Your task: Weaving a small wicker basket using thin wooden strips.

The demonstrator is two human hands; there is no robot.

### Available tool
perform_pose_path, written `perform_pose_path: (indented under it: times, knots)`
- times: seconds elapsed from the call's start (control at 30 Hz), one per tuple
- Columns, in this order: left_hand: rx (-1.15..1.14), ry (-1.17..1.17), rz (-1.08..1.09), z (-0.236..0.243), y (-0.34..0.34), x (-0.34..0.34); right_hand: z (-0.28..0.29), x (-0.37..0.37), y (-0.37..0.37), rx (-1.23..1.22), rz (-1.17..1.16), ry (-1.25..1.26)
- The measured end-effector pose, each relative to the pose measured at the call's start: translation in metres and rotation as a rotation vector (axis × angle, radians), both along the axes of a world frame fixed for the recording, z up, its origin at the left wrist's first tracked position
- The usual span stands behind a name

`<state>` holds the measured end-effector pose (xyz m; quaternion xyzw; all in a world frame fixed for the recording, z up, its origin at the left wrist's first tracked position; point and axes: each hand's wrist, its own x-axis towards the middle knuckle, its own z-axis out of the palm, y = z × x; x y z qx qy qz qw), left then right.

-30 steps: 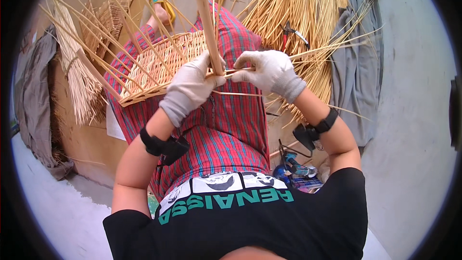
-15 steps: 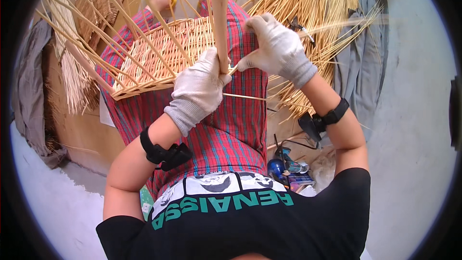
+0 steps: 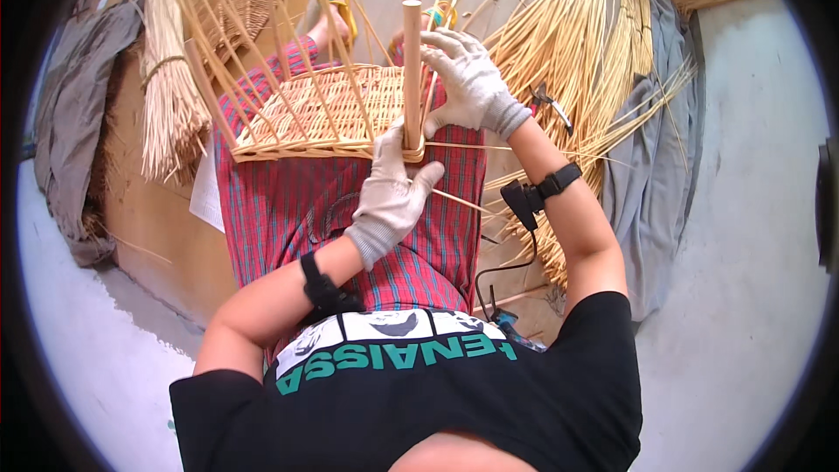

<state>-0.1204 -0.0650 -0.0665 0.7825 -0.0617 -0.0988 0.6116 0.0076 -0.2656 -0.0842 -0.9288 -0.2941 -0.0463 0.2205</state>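
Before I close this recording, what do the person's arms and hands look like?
The left hand and right hand wear off-white gloves with grey cuffs. Each forearm has a black strap with a black box; a thin black cable seems to hang from the right one. The sleeves are short and black.

Here's the woven base [image 3: 336, 120], pale tan, tightly woven, face up, unfinished! At its near right corner a smooth, thick wooden post [image 3: 412, 70] stands upright; at its near left corner, another post [image 3: 211, 93] leans outward. Thin stakes [image 3: 357, 92] bristle up along its near edge, loose-ended.
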Motion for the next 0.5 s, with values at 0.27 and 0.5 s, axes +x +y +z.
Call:
perform_pose_path:
  times: [0.27,0.5]
  knots:
    - [-0.291,0.201,0.237,0.021,0.001,0.045,0.067,-0.075,0.036,0.137,-0.307,-0.443]
    - [-0.415,0.413,0.083,0.143,0.096,0.016,-0.018,-0.102,0.047,0.263,-0.388,-0.386]
